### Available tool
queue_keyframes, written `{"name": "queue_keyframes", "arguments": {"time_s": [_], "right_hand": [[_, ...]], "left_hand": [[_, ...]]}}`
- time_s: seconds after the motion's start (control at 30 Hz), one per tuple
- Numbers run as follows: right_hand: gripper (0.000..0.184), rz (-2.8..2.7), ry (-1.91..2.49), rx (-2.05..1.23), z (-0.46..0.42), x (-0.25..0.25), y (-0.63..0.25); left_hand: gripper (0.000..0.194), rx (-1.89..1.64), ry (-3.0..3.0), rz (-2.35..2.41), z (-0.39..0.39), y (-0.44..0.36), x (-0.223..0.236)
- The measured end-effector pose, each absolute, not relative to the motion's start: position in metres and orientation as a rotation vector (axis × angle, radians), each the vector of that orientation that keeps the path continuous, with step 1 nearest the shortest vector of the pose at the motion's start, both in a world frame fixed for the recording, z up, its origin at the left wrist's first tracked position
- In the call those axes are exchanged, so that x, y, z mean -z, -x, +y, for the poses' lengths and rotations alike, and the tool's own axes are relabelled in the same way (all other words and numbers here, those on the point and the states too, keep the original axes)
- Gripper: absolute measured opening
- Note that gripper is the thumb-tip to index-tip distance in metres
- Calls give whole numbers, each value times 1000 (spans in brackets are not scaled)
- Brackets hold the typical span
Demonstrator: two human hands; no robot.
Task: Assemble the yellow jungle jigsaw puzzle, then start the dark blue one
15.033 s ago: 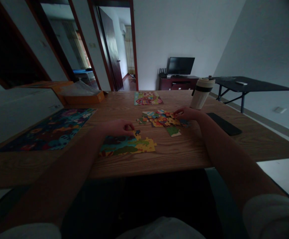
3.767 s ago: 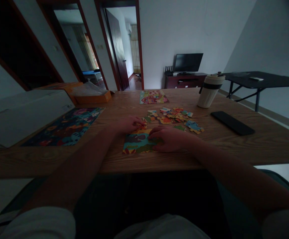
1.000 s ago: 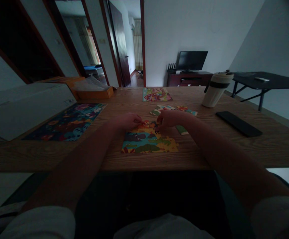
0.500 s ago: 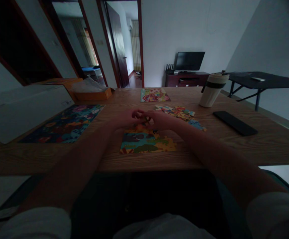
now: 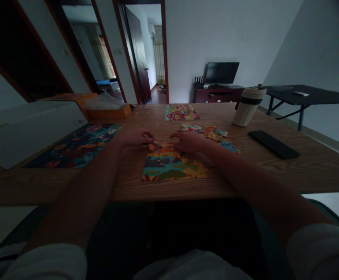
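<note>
Left hand (image 5: 136,137) has moved leftward; label (image 5: 78,123) on white box (image 5: 35,122) is illegible.

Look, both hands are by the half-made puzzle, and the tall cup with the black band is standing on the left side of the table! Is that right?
Not quite: the tall cup stands on the right side of the table, as the head view shows. The left hand and right hand are by the half-made puzzle.
</note>
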State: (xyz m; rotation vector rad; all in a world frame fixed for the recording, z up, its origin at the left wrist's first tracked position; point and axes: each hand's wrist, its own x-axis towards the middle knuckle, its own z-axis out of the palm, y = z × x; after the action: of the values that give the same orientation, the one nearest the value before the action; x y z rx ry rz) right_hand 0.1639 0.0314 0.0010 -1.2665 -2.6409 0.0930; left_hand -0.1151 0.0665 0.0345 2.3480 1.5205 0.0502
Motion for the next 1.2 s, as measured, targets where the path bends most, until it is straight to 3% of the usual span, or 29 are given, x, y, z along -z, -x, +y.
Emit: {"name": "queue_keyframes", "arguments": {"time_s": [0.13,0.27,0.5,0.73,0.97,1.2], "right_hand": [[50,-2670,1234,-69,34,1,-164],[51,-2668,1221,-61,35,2,-165],[48,-2636,1259,-79,33,2,-164],[47,-2654,1216,-75,37,5,-166],[47,-2643,1242,-81,35,4,-167],[41,-2368,1186,-122,38,-30,-185]], "left_hand": [[57,-76,-2248,1522,63,110,-34],[49,97,-2316,1544,61,105,-28],[44,76,-2415,1611,62,105,-23],[56,26,-2391,1402,59,102,-24],[54,105,-2395,1316,65,105,-20],[49,128,-2429,1317,61,102,-21]]}}
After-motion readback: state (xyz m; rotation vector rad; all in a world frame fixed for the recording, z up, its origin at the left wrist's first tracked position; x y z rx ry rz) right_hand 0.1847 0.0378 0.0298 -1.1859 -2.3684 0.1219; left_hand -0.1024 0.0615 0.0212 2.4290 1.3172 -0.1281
